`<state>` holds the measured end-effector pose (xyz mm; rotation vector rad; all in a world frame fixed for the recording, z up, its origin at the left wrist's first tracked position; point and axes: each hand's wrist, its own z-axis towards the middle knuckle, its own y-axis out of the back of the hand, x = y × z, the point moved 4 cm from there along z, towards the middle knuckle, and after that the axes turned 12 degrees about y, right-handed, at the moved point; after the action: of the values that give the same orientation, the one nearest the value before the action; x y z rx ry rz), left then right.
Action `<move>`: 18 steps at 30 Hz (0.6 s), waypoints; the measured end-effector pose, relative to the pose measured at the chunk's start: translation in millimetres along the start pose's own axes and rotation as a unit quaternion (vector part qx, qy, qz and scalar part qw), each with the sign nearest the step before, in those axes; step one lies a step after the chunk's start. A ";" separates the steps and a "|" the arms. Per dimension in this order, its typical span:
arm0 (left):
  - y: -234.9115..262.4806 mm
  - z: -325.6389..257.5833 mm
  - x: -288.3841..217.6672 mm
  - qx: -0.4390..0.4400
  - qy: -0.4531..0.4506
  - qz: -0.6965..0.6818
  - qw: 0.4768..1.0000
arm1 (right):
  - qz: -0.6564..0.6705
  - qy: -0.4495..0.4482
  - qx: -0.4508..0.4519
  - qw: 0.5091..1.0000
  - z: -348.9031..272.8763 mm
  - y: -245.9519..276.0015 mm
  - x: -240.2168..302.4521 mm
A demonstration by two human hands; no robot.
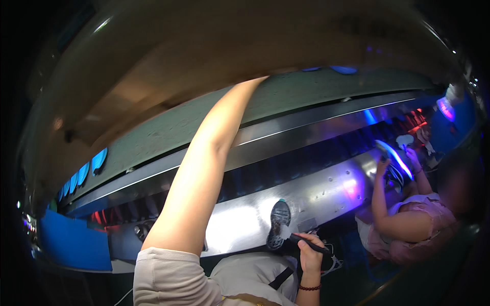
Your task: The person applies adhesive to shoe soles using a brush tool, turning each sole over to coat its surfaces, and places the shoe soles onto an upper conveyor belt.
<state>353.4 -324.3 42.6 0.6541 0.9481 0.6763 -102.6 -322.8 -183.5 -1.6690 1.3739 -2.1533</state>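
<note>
My right hand (pixel 310 253) is closed around the black handle of a brush (pixel 306 241) with a pale head. The brush head lies against or just over a dark shoe sole (pixel 279 217), which rests on the shiny metal work surface (pixel 237 223). A small green edge shows at the sole's far end. My left arm stretches far forward across the metal ledge and over the grey-green belt (pixel 301 94). Its hand is hidden behind the dark overhang (pixel 204 48), so its fingers do not show.
Blue sole-shaped pieces (pixel 99 160) lie on the belt at the left. A blue panel (pixel 75 242) stands at the left end. To the right, a co-worker (pixel 413 219) handles a brightly lit curved piece (pixel 395 158). A purple-lit lamp (pixel 446 108) hangs at the far right.
</note>
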 end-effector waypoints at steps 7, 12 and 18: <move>71.0 -60.4 16.0 -0.019 -0.197 0.229 0.953 | -0.035 -0.001 0.008 0.999 6.5 -0.3 16.6; 203.6 -207.3 74.5 -0.044 -0.191 0.036 0.980 | -0.046 0.027 0.063 0.997 25.0 -35.7 29.9; 241.9 -376.7 173.6 0.005 0.264 -0.685 0.679 | -0.021 -0.016 0.109 0.994 27.1 -72.4 19.7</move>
<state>39.5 32.8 -24.2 -0.3981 1.6386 -0.5660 -57.6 -306.8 -119.8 -1.6556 1.0606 -2.1963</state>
